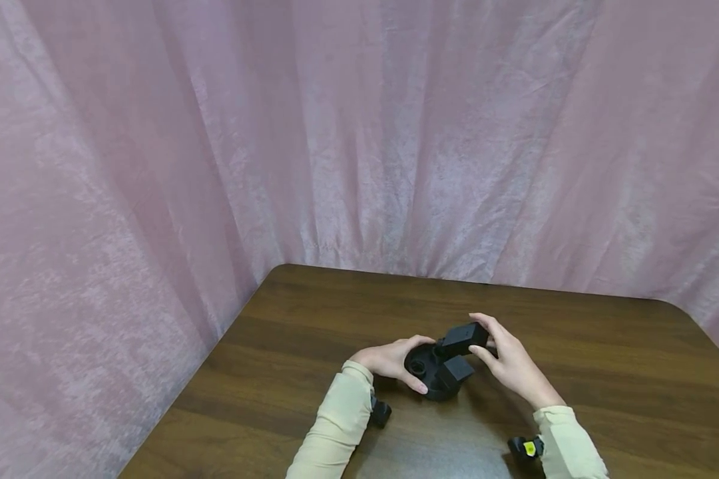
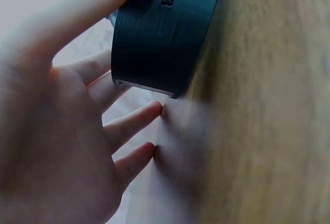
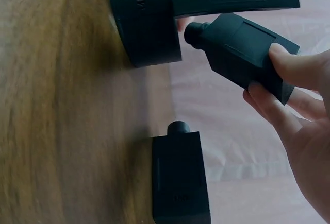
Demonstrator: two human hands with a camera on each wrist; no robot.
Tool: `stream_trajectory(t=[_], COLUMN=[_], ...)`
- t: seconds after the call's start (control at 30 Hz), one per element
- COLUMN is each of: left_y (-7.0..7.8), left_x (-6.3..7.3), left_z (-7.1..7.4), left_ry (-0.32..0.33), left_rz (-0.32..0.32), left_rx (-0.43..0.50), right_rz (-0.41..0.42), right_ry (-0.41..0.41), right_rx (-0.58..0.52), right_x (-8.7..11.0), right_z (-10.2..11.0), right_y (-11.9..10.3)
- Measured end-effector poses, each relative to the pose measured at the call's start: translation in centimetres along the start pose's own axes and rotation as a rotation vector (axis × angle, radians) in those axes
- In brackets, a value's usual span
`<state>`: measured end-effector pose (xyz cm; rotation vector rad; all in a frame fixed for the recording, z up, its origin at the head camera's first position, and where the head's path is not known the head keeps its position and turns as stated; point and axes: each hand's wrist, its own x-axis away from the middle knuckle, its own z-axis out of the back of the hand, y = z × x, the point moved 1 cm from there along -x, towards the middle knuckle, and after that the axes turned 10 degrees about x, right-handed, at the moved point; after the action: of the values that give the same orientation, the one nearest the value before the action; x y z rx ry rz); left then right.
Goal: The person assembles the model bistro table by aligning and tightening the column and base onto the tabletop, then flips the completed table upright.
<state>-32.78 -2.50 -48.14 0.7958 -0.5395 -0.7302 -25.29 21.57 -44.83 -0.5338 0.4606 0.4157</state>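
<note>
My left hand [image 1: 391, 359] grips the side of a round black base [image 1: 440, 394], thumb at the near side and fingers behind. A raised "143" shows on its wall [image 2: 160, 44] in the left wrist view. One black rectangular block [image 1: 460, 367] juts out from the base toward the right. Between thumb and fingers, my right hand [image 1: 514, 367] pinches a second black block [image 3: 245, 49] with a rounded knob on its end. That block is tilted, its knob pointing toward the base. In the right wrist view, a third knobbed block [image 3: 180, 180] lies on the table.
The brown wooden table [image 1: 263, 399] has rounded far corners. Behind it and along the left hangs a pink curtain [image 1: 359, 133]. A small black device [image 1: 380, 412] sits on the left wrist, and another [image 1: 524, 447] with a yellow mark on the right wrist.
</note>
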Motion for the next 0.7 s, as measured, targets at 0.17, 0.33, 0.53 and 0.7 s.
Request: stream_trajectory(t=[0.17, 0.33, 0.53, 0.7], left_y=[-0.01, 0.33, 0.55, 0.44], left_x=[-0.11, -0.08, -0.11, -0.12], left_z=[-0.02, 0.02, -0.12, 0.00], left_ry=[-0.007, -0.031, -0.059, -0.059], left_rz=[-0.003, -0.041, -0.051, -0.051], left_rx=[-0.004, -0.005, 0.002, 0.001], right_rz=[-0.015, 0.034, 0.048, 0.028], right_ry=[0.000, 0.031, 0.019, -0.063], right_rx=[-0.016, 0.019, 0.040, 0.043], right_x=[0.08, -0.03, -0.06, -0.17], right_z=[-0.19, -0.25, -0.10, 0.20], right_y=[-0.01, 0.00, -0.31, -0.82])
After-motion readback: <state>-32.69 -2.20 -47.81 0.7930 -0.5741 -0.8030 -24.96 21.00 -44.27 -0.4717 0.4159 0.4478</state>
